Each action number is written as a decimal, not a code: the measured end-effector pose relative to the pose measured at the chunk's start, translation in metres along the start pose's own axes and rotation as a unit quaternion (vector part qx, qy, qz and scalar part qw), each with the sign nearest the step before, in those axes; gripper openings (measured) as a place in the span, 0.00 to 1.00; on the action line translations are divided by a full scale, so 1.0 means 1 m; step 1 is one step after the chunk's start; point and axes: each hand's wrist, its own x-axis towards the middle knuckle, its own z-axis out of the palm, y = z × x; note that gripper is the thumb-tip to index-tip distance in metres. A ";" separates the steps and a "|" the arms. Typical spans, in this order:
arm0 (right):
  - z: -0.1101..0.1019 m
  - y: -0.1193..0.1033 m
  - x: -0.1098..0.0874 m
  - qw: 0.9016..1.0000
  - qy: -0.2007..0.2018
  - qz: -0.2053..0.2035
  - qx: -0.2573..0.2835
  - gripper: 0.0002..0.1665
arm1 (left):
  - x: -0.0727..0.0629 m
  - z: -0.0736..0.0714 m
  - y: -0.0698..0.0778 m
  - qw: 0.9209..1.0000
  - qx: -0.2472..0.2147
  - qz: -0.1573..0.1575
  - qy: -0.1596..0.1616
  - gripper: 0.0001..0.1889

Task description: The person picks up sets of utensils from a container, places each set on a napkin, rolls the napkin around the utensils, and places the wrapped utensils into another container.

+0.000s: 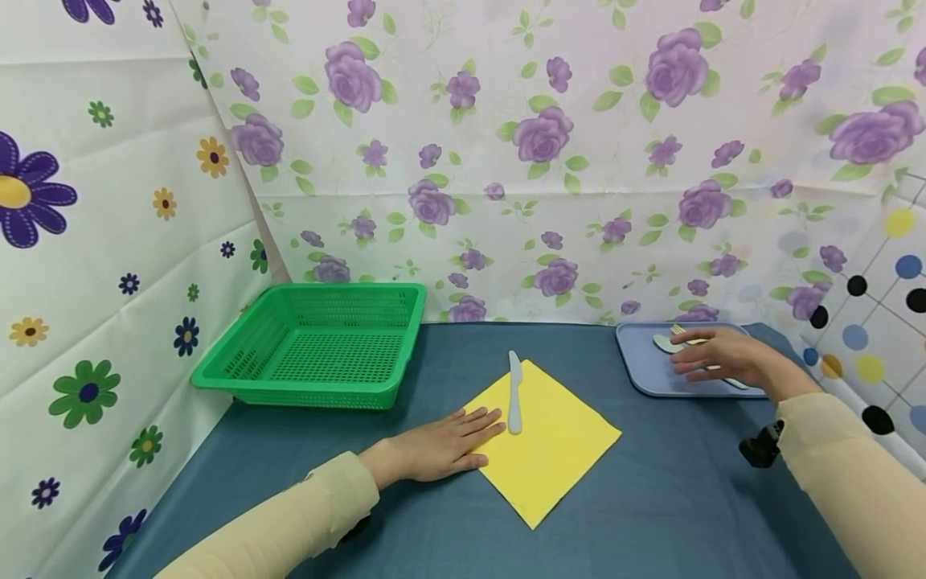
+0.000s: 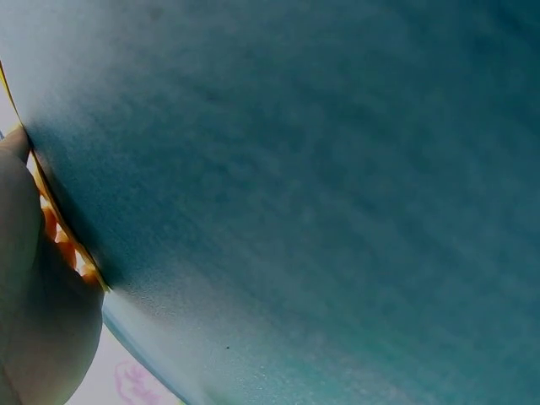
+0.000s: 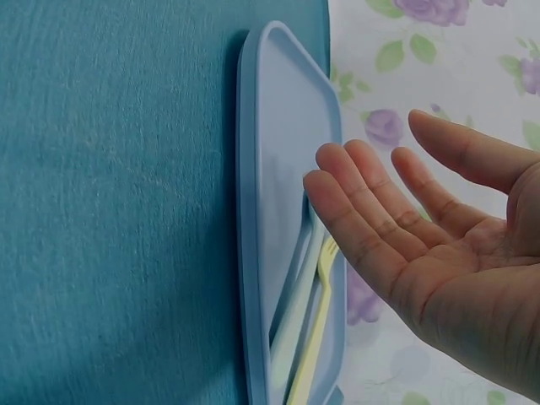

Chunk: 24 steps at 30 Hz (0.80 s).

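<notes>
My left hand (image 1: 440, 444) lies flat on the left corner of a yellow square napkin (image 1: 557, 442), fingers straight. Just past its fingertips, a pale grey knife (image 1: 514, 402) rests on the napkin's upper left part, blade pointing away. Over the blue tray (image 1: 640, 374) at the right hovers my right hand (image 1: 731, 362), fingers spread and nothing in them. In the tray are a pale spoon (image 1: 663, 343) and a yellow fork (image 3: 314, 337), partly covered by that hand in the head view. The right wrist view shows the right palm (image 3: 456, 261) beside them.
A green plastic basket (image 1: 311, 394) stands at the back left of the blue-covered table (image 1: 651, 498). Flowered sheets (image 1: 463, 161) hang behind the table and along its left side, and a dotted sheet (image 1: 890, 322) hangs at the right.
</notes>
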 end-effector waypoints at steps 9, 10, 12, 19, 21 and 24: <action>-0.010 0.000 -0.002 1.000 0.014 0.013 -0.021 0.48 | 0.002 0.000 0.000 1.000 -0.001 -0.001 0.001 0.33; -0.012 0.000 -0.002 1.000 0.014 0.015 -0.022 0.48 | 0.002 0.000 0.000 1.000 0.000 -0.001 0.000 0.34; -0.015 0.000 -0.002 0.999 0.015 0.018 -0.026 0.49 | 0.002 0.000 0.000 1.000 0.000 -0.002 0.000 0.33; -0.026 0.001 -0.001 0.999 0.020 0.027 -0.024 0.48 | 0.001 0.001 0.000 1.000 -0.002 -0.001 0.006 0.33; -0.028 0.002 -0.001 0.999 0.022 0.028 -0.025 0.48 | 0.001 0.001 -0.001 1.000 -0.003 -0.001 0.006 0.34; -0.030 0.000 -0.002 0.999 0.022 0.026 -0.027 0.47 | 0.001 0.003 -0.004 1.000 -0.004 0.000 0.005 0.34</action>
